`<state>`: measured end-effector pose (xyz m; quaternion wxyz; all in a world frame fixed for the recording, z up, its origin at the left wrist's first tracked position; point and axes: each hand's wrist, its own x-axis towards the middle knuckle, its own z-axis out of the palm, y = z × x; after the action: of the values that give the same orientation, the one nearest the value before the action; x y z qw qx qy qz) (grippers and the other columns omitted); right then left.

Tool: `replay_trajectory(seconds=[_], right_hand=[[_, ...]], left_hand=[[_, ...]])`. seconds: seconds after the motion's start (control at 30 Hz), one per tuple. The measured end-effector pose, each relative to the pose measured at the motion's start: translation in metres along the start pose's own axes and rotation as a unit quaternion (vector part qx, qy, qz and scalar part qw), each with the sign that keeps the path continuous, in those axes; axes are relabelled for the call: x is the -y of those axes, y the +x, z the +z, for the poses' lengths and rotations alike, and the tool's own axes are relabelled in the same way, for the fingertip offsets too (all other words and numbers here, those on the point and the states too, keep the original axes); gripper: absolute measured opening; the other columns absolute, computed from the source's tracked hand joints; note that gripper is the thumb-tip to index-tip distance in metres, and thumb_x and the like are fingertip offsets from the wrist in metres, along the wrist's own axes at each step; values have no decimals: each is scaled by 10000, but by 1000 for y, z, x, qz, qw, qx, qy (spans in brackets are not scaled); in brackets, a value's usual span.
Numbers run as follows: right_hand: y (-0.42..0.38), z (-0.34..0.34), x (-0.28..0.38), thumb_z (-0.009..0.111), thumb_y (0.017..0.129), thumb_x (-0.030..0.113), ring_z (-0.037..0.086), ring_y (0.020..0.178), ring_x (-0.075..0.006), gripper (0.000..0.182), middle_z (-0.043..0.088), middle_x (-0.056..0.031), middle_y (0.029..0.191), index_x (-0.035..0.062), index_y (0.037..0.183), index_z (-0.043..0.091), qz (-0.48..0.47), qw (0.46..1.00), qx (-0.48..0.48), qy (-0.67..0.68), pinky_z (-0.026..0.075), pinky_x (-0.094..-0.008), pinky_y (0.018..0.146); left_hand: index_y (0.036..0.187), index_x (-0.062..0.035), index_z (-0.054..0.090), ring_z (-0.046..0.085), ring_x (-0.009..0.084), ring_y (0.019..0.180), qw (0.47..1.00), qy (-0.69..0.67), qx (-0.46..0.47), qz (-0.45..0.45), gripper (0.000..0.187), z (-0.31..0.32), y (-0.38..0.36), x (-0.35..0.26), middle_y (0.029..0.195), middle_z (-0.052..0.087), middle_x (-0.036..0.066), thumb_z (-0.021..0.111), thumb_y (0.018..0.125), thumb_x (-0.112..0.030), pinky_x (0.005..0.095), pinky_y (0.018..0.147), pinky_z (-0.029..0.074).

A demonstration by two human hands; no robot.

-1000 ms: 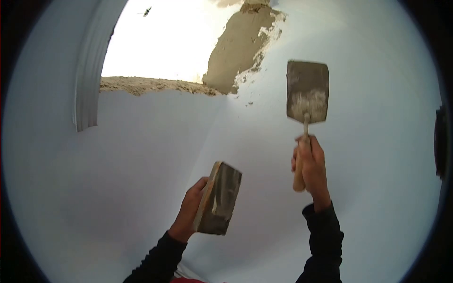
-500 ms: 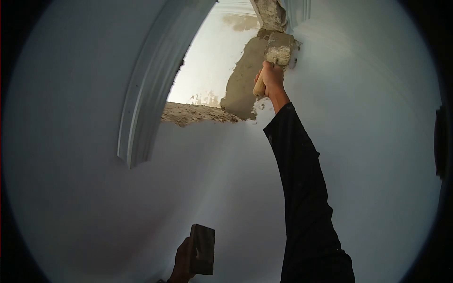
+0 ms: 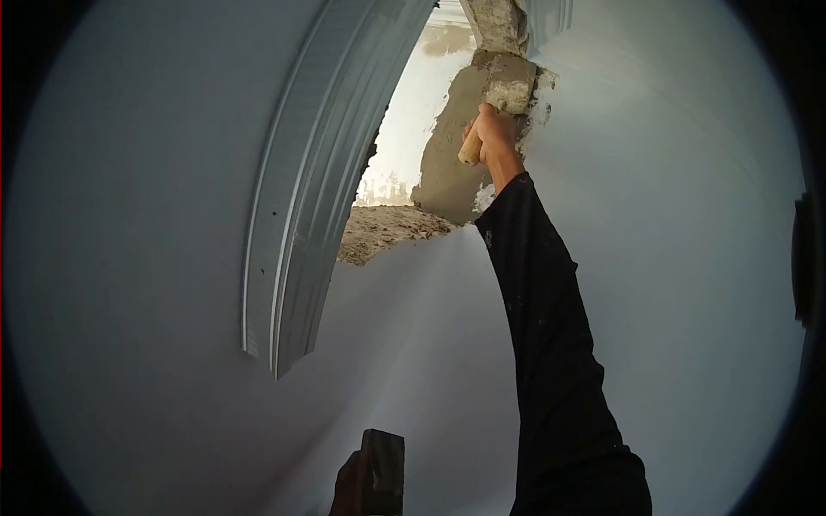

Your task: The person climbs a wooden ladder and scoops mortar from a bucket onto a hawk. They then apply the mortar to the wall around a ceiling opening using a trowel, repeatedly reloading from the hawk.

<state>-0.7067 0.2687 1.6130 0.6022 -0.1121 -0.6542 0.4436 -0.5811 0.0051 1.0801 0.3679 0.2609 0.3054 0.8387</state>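
Observation:
My right hand (image 3: 494,138) is closed round the wooden handle of a trowel (image 3: 508,95), high in the view. The trowel's blade is smeared with pale mortar and lies at the wet grey-brown mortar (image 3: 456,172) beside the wall opening; exact contact is hard to see. Low in the view, my left hand (image 3: 346,487) grips a dark rectangular block (image 3: 384,473) by its left side. Its fingers are mostly in shadow, and the frame's bottom edge cuts off part of the block.
A grey ridged metal frame piece (image 3: 297,232) runs down the left of the opening. Rough broken masonry (image 3: 396,230) forms the lower edge, with more rough material (image 3: 497,26) above the trowel. Smooth pale wall (image 3: 662,258) surrounds these. A dark object (image 3: 802,258) stands at the far right.
The view has shifted, so the metal frame piece and opening edge appear farther right and lower. The dark block sits lower and slightly right. The trowel stays near the opening's right side, its handle tilted slightly differently.

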Motion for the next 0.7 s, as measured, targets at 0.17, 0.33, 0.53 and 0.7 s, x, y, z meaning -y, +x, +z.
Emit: replay_trajectory(seconds=[0.17,0.33,0.53,0.7], right_hand=[[-5,-6,3,537,882,190,533,506,-196,214,515,-93,682,-10,893,462,-3,1000,6,13,477,-361,449],[-12,-14,3,536,881,187,529,506,-191,203,512,-90,683,-2,908,467,-25,1000,-6,8,475,-355,446],[-2,-25,-5,543,862,175,532,490,-199,198,515,-97,670,-8,893,476,-50,999,-5,14,464,-362,423],[-18,-41,0,523,860,181,550,482,-217,222,536,-109,668,-21,949,510,-138,979,-138,64,464,-362,406]], left_hand=[[1190,-66,529,596,115,852,999,34,-24,-14,362,5,-4,-2,1001,595,32,398,999,-344,268,715,527],[1134,-74,546,573,98,803,990,130,-23,53,320,-17,2,23,935,581,9,418,995,-333,261,678,513],[1151,-81,547,574,99,800,1000,9,-10,-10,312,-10,7,19,923,579,7,428,992,-322,255,677,515],[1177,-81,539,568,102,825,997,59,-41,-10,333,-42,4,13,942,574,0,409,998,-331,262,720,509]])
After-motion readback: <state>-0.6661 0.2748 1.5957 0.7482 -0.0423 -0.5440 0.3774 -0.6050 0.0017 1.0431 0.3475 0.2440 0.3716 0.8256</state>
